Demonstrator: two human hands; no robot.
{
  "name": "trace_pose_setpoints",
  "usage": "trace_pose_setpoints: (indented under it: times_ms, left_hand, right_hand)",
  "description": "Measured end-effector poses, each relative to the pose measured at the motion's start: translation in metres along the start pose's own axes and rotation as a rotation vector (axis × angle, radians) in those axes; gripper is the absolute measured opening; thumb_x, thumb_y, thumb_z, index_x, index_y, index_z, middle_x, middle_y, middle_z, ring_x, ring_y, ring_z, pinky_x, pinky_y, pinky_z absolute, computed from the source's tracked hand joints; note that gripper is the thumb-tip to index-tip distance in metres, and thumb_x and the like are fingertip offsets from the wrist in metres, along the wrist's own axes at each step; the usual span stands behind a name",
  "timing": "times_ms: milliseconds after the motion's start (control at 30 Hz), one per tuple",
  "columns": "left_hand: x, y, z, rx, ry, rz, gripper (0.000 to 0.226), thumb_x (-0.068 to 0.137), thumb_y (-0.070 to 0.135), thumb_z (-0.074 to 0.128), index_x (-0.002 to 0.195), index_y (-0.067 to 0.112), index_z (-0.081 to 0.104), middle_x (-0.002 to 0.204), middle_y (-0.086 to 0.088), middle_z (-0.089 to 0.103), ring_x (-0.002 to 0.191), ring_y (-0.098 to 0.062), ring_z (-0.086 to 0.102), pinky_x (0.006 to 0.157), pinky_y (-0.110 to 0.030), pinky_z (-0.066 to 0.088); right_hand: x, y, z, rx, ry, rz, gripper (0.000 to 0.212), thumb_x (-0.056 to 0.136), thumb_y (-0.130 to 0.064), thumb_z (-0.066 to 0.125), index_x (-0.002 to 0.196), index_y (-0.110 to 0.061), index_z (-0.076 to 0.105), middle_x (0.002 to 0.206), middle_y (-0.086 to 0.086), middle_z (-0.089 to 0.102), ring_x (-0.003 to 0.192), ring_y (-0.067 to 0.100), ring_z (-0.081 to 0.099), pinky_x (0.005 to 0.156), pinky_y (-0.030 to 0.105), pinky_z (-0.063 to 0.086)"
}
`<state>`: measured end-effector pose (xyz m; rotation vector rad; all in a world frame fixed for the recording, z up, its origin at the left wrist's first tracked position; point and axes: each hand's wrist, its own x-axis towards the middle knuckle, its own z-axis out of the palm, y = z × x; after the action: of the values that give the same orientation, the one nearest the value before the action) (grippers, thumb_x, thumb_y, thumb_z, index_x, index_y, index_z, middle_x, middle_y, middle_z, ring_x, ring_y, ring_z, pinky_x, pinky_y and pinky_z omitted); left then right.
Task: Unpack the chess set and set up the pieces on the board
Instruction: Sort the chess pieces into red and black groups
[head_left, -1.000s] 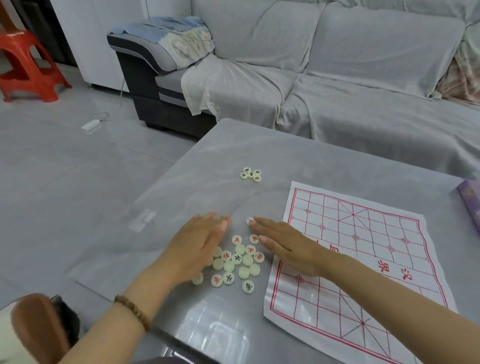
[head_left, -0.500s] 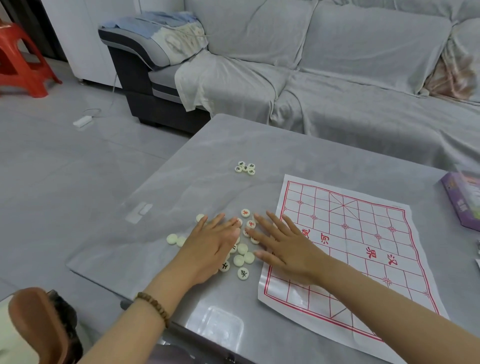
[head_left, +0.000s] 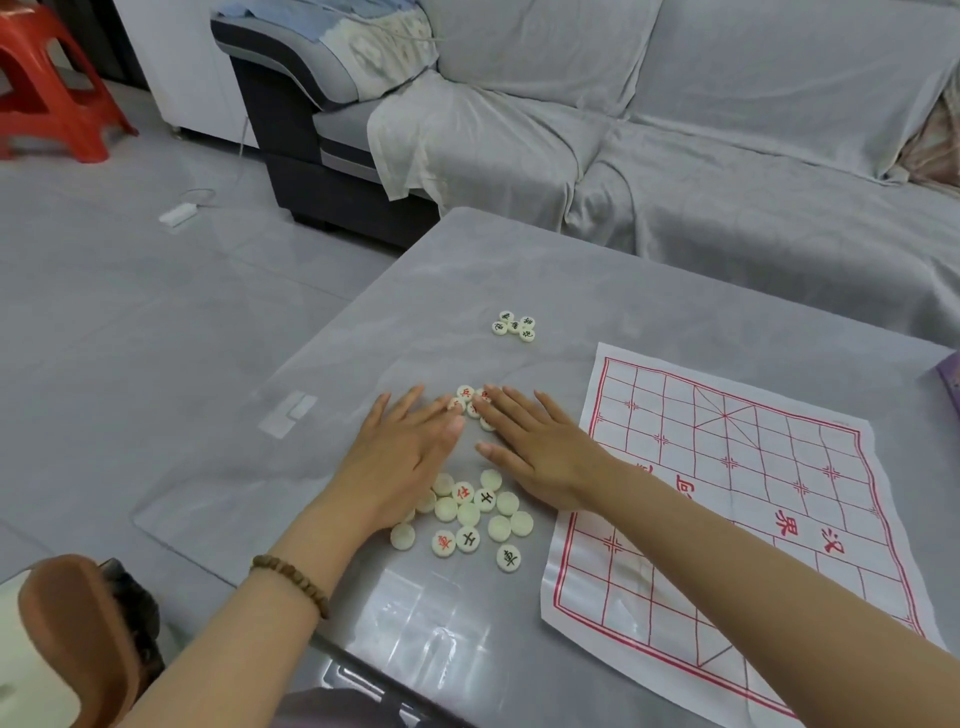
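The loose chess pieces (head_left: 475, 519), pale round discs with red or black characters, many lying blank side up, sit in a pile on the grey tabletop (head_left: 519, 270) in the lower middle of the frame, just left of the paper board (head_left: 727, 493). A few red-marked pieces (head_left: 466, 392) lie higher up, at the fingertips. A small cluster (head_left: 513, 326) of five black-marked discs rests well apart, toward the upper middle of the tabletop.

The left hand (head_left: 405, 457) lies palm down at the pile's left edge, its fingers straight and spread wide, holding nothing; its heel covers some discs. The right hand (head_left: 540, 457) lies flat beside it, fingers likewise straight and spread, tips touching the red-marked pieces, gripping nothing.

The board is a creased white sheet with a red grid, flat at the right of the frame. A bead bracelet (head_left: 291, 577) circles the left wrist. A purple box (head_left: 948, 379) shows at the right edge. A grey-covered sofa (head_left: 727, 130) fills the top, with a red stool (head_left: 52, 88) at upper left.
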<state>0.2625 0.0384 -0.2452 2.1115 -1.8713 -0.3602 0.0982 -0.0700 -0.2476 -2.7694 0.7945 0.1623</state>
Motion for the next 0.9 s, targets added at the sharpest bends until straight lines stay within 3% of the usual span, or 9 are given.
trace_pose_setpoints:
  times_ms: [100,267,367,433,500,567,700,900]
  left_hand:
    - [0.004,-0.013,-0.007,-0.04,0.019,-0.048,0.089,0.073,0.061,-0.015,0.146,0.03,0.027,0.152,0.016,0.024,0.143,-0.004,0.0,0.115,-0.03,-0.009]
    - [-0.002,-0.034,-0.016,-0.154,0.0,-0.075,0.095,0.067,0.06,-0.015,0.146,0.027,0.025,0.151,0.017,0.023,0.142,-0.003,0.0,0.117,-0.03,-0.005]
    - [-0.014,-0.044,-0.019,-0.272,0.032,-0.079,0.078,0.08,0.058,-0.004,0.142,0.03,0.033,0.143,0.023,0.029,0.141,0.001,0.008,0.116,-0.024,0.0]
    - [-0.02,-0.047,-0.019,-0.284,0.056,-0.047,0.06,0.089,0.05,0.01,0.137,0.032,0.042,0.137,0.025,0.036,0.137,0.001,0.017,0.114,-0.022,0.006]
    - [-0.021,-0.049,-0.017,-0.253,0.065,-0.01,0.052,0.09,0.044,0.021,0.133,0.033,0.047,0.13,0.026,0.042,0.133,0.0,0.025,0.111,-0.023,0.014]
    - [-0.021,-0.049,-0.014,-0.232,0.051,0.011,0.045,0.092,0.041,0.027,0.131,0.035,0.049,0.126,0.023,0.046,0.127,-0.002,0.031,0.107,-0.025,0.022]
    - [-0.017,-0.047,-0.01,-0.196,0.046,0.035,0.039,0.098,0.019,0.038,0.129,0.037,0.051,0.118,0.019,0.043,0.116,-0.005,0.032,0.098,-0.021,0.026]
    - [-0.016,-0.046,-0.013,-0.137,0.058,0.025,0.04,0.096,0.019,0.041,0.13,0.039,0.049,0.117,0.014,0.043,0.112,-0.006,0.031,0.09,-0.021,0.024]
  right_hand:
    - [0.015,-0.007,-0.003,0.034,-0.013,-0.01,0.06,0.096,-0.054,0.011,0.149,-0.029,-0.004,0.157,-0.01,-0.009,0.142,0.004,-0.013,0.116,0.032,-0.012]
    - [0.029,-0.012,-0.006,0.079,0.0,-0.039,0.054,0.099,-0.047,0.012,0.148,-0.031,0.0,0.156,-0.015,-0.004,0.142,0.002,-0.012,0.115,0.03,-0.014]
    - [0.021,-0.011,-0.005,0.187,0.083,-0.079,0.056,0.095,-0.05,0.01,0.148,-0.033,0.008,0.156,-0.017,0.002,0.142,-0.001,-0.008,0.115,0.027,-0.011]
    - [0.012,-0.014,-0.003,0.22,0.175,-0.131,0.052,0.096,-0.047,0.02,0.145,-0.031,0.028,0.154,-0.013,0.02,0.142,0.003,0.01,0.117,0.028,0.002]
    - [0.007,-0.019,0.0,0.224,0.263,-0.175,0.043,0.094,-0.041,0.038,0.131,-0.026,0.052,0.137,-0.005,0.049,0.129,0.011,0.039,0.109,0.031,0.027]
    - [0.008,-0.03,0.002,0.305,0.33,-0.164,0.03,0.09,-0.031,0.052,0.116,-0.021,0.064,0.112,-0.003,0.06,0.105,0.013,0.053,0.091,0.031,0.041]
    - [0.016,-0.053,0.0,0.4,0.335,-0.064,0.022,0.085,-0.028,0.064,0.106,-0.024,0.069,0.091,-0.006,0.056,0.082,0.011,0.055,0.074,0.028,0.044]
    - [0.026,-0.061,-0.002,0.383,0.326,0.054,0.019,0.076,-0.034,0.073,0.093,-0.026,0.071,0.091,-0.006,0.06,0.078,0.007,0.051,0.072,0.025,0.043]
